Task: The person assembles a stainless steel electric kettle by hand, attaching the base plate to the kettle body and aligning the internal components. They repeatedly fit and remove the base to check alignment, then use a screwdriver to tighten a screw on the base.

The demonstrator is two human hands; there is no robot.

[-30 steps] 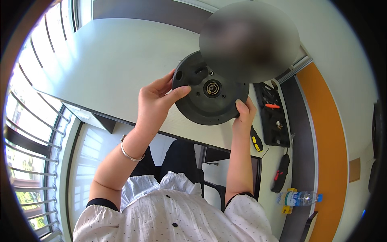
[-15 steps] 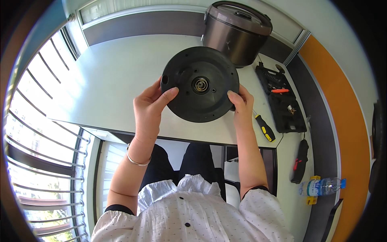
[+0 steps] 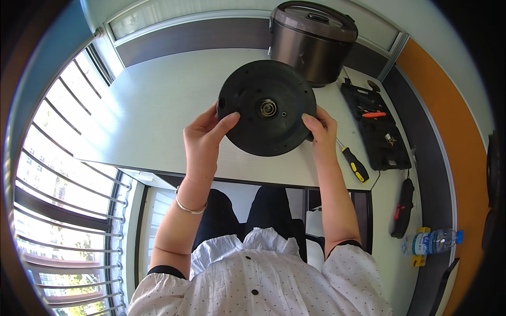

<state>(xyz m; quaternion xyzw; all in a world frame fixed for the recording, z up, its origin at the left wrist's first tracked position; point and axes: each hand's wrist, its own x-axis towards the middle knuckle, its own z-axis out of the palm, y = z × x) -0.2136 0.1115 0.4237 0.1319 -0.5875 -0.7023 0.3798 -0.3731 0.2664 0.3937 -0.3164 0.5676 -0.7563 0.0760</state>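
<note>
Between my two hands I hold up a round black base plate (image 3: 253, 131), its face toward me. A metal coil spring (image 3: 268, 108) sits in the hole at its centre, with small screw holes around it. My left hand (image 3: 208, 131) grips the left rim, thumb on the face and fingers behind. The opposite rim is pinched by my right hand (image 3: 320, 126) in the same way. The fingertips behind the plate are hidden. On the table beside my right wrist lies a black and yellow screwdriver (image 3: 354, 164).
A large brown rice cooker (image 3: 313, 50) stands at the back of the white table (image 3: 153, 100). Along the right lie an open black tool case (image 3: 382, 142) with small parts, a black tool with red marks (image 3: 403, 208), and a water bottle (image 3: 432, 242) beside a yellow object (image 3: 419, 261).
The whole view has shifted slightly, so everything sits a little further right. The plate appears tilted a touch differently; both hands keep the same hold on it.
</note>
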